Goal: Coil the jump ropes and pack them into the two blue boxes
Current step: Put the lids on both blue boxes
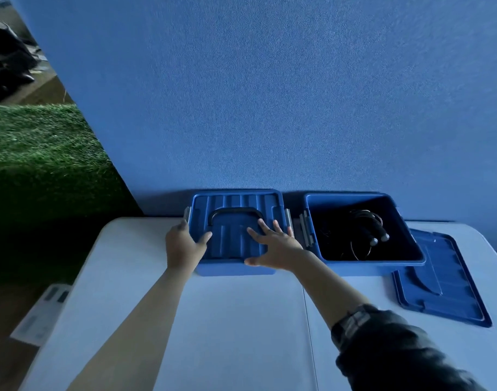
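Observation:
Two blue boxes stand side by side at the far edge of the white table (213,320), against the wall. The left box (236,268) has its ribbed lid (233,201) on, with a black handle (236,211) lying flat on top. My left hand (182,244) grips the lid's left edge, thumb on top. My right hand (275,246) lies flat on the lid with fingers spread. The right box (405,218) is uncovered and holds a coiled black jump rope (363,235) with silver-tipped handles. Its lid (445,277) lies on the table to the right.
A blue wall (269,94) rises directly behind the boxes. Left of the table there is green artificial turf (38,153) and a white sheet (41,314) on the floor. Grey latches (306,230) hang between the two boxes.

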{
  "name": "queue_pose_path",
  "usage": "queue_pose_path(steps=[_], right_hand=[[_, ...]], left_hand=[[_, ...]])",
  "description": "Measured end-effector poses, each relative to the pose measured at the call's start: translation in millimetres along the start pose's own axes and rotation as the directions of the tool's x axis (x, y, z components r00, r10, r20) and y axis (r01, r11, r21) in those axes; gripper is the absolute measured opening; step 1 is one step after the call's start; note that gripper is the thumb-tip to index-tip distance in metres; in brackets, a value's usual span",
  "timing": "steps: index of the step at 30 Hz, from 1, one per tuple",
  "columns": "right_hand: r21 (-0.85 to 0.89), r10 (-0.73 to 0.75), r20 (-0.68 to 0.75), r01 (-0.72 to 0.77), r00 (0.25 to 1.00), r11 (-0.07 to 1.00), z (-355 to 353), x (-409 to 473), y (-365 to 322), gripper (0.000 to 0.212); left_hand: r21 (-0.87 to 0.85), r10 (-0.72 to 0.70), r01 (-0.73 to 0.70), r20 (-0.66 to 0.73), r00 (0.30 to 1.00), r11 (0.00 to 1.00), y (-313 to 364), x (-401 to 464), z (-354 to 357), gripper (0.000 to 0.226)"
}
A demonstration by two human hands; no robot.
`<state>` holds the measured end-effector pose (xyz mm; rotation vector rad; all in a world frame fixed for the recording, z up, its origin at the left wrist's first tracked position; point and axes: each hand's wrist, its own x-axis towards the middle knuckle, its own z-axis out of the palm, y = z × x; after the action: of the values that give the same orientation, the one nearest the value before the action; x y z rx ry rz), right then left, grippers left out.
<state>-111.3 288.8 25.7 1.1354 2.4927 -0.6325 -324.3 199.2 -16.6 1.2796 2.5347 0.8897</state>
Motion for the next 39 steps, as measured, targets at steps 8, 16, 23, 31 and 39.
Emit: queue_pose_path(steps=[8,16,23,31,39], right_hand=[[0.100,-0.004,-0.096,0.014,0.995,0.995,5,0,1,0.087],[0.627,0.434,-0.305,-0.165,0.848,0.762,24,-10,5,0.121],[0.733,0.555,-0.213,-0.244,0.804,0.635,17,-8,0,0.081],[0.461,0.425,-0.353,-0.240,0.834,0.854,20,-12,-10,0.081],[0.286,0.338,-0.272,-0.260,0.901,0.922,17,-7,-23,0.036]], left_hand=[[0.321,-0.037,-0.004,0.120,0.992,0.947,16,-3,0,0.047],[0.463,-0.130,0.063,0.113,0.985,0.884,25,5,-5,0.053],[0.344,0.129,-0.309,0.458,0.879,0.887,45,-32,23,0.054],[0.388,0.081,-0.297,0.485,0.871,0.873,48,-34,21,0.053],[0.384,0.063,-0.278,0.485,0.872,0.880,51,-36,20,0.058]])
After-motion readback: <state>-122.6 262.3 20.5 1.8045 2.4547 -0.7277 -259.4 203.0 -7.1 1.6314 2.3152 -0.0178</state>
